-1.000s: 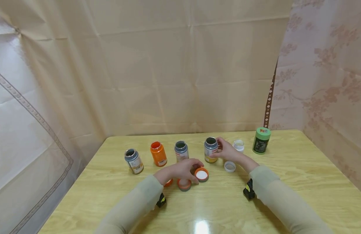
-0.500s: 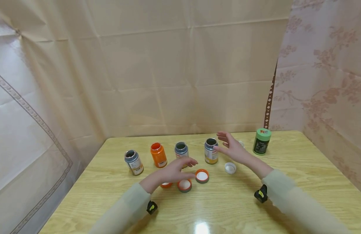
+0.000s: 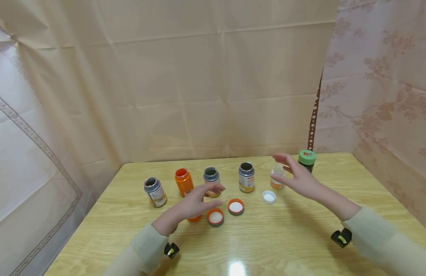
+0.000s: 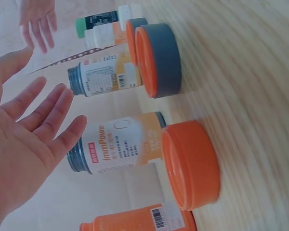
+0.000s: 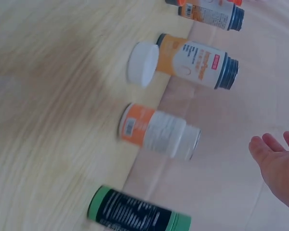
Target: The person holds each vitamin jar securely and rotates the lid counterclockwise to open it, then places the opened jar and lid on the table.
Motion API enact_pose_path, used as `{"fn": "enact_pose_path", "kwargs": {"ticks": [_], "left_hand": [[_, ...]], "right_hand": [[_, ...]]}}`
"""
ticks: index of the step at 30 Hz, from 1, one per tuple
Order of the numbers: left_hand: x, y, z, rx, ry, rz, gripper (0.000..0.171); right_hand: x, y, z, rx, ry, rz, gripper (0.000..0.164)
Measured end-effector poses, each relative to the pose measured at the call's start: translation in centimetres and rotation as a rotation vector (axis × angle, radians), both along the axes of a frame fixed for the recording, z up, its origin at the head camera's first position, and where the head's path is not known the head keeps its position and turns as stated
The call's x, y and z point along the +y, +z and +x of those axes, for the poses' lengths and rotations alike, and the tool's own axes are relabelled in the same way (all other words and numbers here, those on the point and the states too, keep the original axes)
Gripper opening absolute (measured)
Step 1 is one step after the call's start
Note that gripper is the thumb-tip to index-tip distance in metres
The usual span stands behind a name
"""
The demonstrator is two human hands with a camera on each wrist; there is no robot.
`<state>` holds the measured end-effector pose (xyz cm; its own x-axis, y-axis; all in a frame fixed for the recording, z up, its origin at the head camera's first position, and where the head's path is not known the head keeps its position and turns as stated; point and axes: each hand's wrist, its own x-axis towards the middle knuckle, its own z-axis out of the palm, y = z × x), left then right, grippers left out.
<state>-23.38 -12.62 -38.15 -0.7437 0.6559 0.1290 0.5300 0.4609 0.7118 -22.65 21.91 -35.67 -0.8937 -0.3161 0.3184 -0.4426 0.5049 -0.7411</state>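
My left hand [image 3: 195, 203] hovers above the lids with relaxed fingers and touches nothing. Under it lies an orange lid [image 4: 191, 163], mostly hidden in the head view. Two grey lids with orange inner rings, one nearer [image 3: 215, 222] and one farther right [image 3: 235, 207], lie inside up. My right hand [image 3: 299, 178] is loosely spread near a small uncapped white bottle with an orange label [image 5: 156, 130], holding nothing. That bottle's white cap [image 3: 269, 197] lies in front of it. Uncapped grey-necked bottles stand at left [image 3: 157, 193], middle [image 3: 211, 177] and right [image 3: 246, 179], with an orange bottle [image 3: 183, 182] among them.
A black jar with a green lid [image 3: 307, 157] stands at the back right, partly behind the right hand. The wooden table [image 3: 268, 245] ends at a hanging beige cloth [image 3: 199, 96] behind the bottles.
My right hand has let go of the right grey-necked bottle and moved right to the small white bottle. My left hand has drawn back left from the lids.
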Motion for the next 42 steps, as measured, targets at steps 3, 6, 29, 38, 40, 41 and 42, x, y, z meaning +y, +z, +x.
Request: {"fn": "enact_pose_path", "kwargs": {"ticks": [3,6,29,38,40,41,42], "left_hand": [[-0.1,0.1,0.1,0.019,0.019,0.018,0.043],[-0.2,0.1,0.2,0.021,0.046,0.031,0.042],[-2.1,-0.3,1.5,-0.002,0.129,0.086,0.039],[-3.1,-0.9,2.2,-0.016,0.165,0.086,0.039],[-3.3,-0.9,2.4,-0.026,0.179,0.094,0.04],[-3.4,-1.0,2.5,-0.027,0.185,0.094,0.039],[-3.5,-1.0,2.5,-0.023,0.185,0.095,0.039]], "right_hand": [[0.9,-0.2,0.6,0.03,-0.01,0.019,0.061],[1.8,-0.5,1.1,0.091,-0.048,0.042,0.055],[9.8,-4.1,1.3,0.137,-0.341,0.051,0.047],[11.9,-5.4,-0.1,-0.04,-0.327,0.069,0.067],[12.1,-5.7,-0.6,-0.056,-0.32,0.073,0.069],[12.2,-5.8,-0.9,-0.066,-0.316,0.075,0.07],[12.3,-5.9,-1.2,-0.07,-0.311,0.081,0.071]]}}
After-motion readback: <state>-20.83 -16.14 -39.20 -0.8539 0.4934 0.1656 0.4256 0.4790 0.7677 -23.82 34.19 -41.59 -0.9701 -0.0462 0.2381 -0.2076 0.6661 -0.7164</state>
